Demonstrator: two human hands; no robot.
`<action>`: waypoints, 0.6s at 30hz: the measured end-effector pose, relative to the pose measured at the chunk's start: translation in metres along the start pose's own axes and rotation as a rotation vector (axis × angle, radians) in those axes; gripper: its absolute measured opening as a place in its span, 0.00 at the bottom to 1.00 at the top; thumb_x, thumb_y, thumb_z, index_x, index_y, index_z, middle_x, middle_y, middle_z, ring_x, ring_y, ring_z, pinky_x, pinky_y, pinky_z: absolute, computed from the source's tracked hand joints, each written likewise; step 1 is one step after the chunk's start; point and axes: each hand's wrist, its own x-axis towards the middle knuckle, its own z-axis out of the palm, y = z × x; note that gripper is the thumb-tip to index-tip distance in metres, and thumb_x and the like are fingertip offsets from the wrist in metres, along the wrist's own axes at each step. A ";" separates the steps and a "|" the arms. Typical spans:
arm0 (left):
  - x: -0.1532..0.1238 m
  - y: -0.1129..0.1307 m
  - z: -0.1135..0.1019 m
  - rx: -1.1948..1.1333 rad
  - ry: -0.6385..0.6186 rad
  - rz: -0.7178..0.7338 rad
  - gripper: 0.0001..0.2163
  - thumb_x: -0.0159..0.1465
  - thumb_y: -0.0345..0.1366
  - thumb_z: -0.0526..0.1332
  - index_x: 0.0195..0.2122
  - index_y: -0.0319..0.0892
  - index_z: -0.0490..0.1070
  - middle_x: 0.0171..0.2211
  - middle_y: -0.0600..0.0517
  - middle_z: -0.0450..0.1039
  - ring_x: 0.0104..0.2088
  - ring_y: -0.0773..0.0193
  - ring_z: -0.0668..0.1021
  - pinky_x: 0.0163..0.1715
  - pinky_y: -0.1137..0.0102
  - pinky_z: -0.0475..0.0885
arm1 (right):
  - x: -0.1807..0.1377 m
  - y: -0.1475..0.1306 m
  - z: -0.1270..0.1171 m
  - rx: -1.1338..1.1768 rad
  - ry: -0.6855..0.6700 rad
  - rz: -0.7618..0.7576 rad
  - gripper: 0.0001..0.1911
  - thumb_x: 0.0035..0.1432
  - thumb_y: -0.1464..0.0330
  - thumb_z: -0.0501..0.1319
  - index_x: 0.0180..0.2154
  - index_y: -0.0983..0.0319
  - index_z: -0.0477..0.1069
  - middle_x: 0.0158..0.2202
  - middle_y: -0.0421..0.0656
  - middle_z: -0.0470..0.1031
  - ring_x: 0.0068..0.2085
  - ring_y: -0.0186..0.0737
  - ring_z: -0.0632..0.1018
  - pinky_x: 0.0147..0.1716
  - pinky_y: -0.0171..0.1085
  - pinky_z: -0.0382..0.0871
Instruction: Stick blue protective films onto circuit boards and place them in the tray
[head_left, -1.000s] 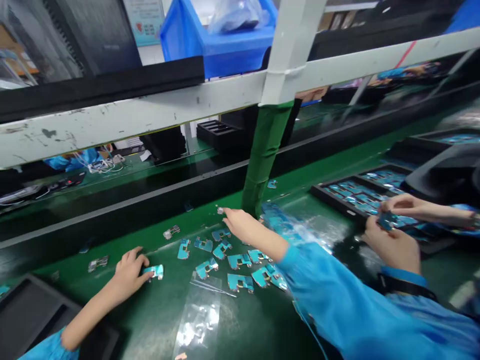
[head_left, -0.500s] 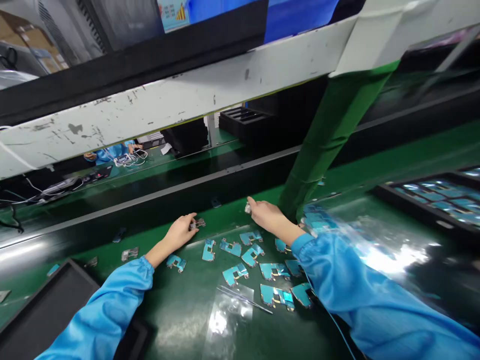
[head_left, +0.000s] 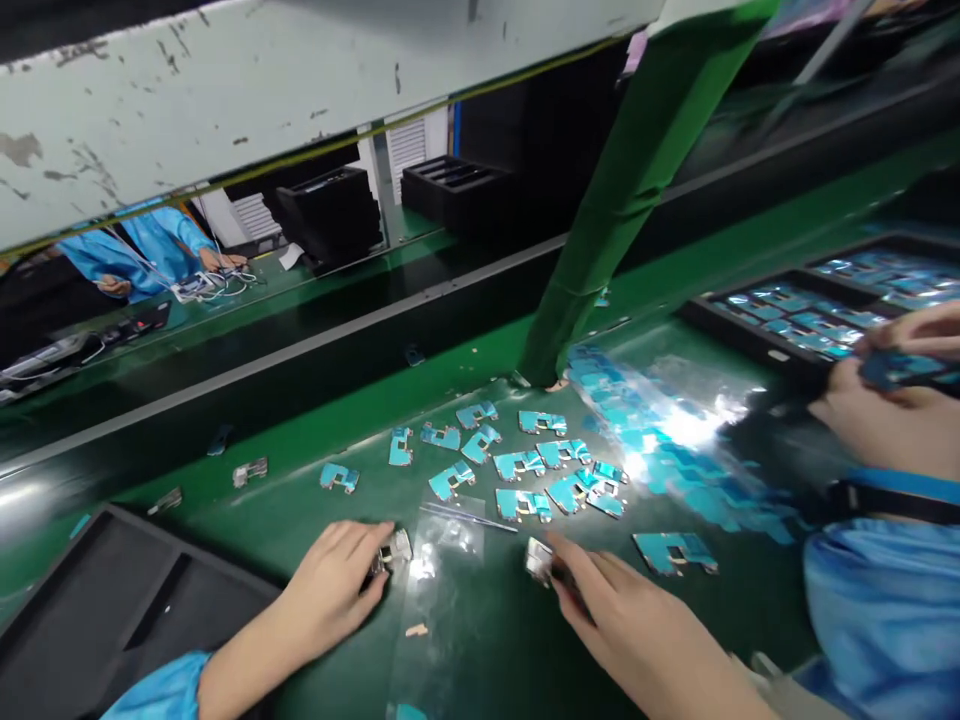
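Observation:
My left hand [head_left: 334, 585] pinches a small circuit board [head_left: 399, 548] with silvery metal parts, low over the green table. To its right, my right hand [head_left: 622, 610] is closed on another small circuit board [head_left: 538, 560], also silvery on the visible side. A pair of tweezers [head_left: 469, 517] lies behind and between both hands, partly over a clear plastic sheet [head_left: 442, 590]. Beyond the tweezers are several circuit boards with blue film [head_left: 523, 503]. One more filmed board [head_left: 675, 553] rests to the right of my right hand.
A black tray [head_left: 82, 600] stands at left. Many blue film pieces [head_left: 660, 450] spread at right, before black trays of boards [head_left: 780, 355]. A co-worker's hands [head_left: 900, 400] hold a board at the right edge. A green-wrapped post [head_left: 600, 220] rises behind; another person [head_left: 150, 250] sits beyond.
Both my hands have come back from the table's far edge toward me, each with a circuit board. The view has shifted, and a co-worker's hands now show at right.

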 end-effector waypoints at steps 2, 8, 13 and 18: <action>-0.006 -0.004 0.007 0.039 0.016 -0.037 0.18 0.69 0.34 0.54 0.60 0.40 0.67 0.51 0.39 0.76 0.49 0.48 0.78 0.50 0.52 0.73 | -0.028 0.000 0.009 -0.055 0.052 -0.001 0.14 0.67 0.73 0.48 0.46 0.63 0.71 0.32 0.48 0.79 0.31 0.47 0.81 0.27 0.41 0.74; -0.055 -0.008 -0.023 0.056 0.097 -0.178 0.24 0.69 0.45 0.59 0.63 0.43 0.63 0.60 0.41 0.71 0.60 0.49 0.72 0.61 0.52 0.66 | -0.032 0.029 -0.008 0.047 0.107 -0.060 0.17 0.71 0.64 0.47 0.47 0.60 0.73 0.46 0.52 0.79 0.46 0.54 0.80 0.45 0.50 0.74; -0.176 -0.004 -0.011 0.286 0.205 -0.413 0.30 0.65 0.51 0.61 0.65 0.46 0.61 0.66 0.41 0.63 0.67 0.40 0.62 0.63 0.42 0.60 | 0.021 0.051 -0.001 0.157 -0.069 -0.074 0.16 0.68 0.66 0.52 0.49 0.62 0.75 0.45 0.51 0.80 0.47 0.51 0.79 0.45 0.48 0.76; -0.262 0.012 0.044 0.292 0.353 -0.632 0.20 0.63 0.50 0.61 0.53 0.46 0.73 0.53 0.40 0.74 0.55 0.41 0.75 0.54 0.49 0.72 | 0.042 0.055 0.032 0.246 -0.196 -0.168 0.16 0.65 0.68 0.53 0.50 0.62 0.75 0.46 0.51 0.80 0.48 0.51 0.77 0.48 0.49 0.75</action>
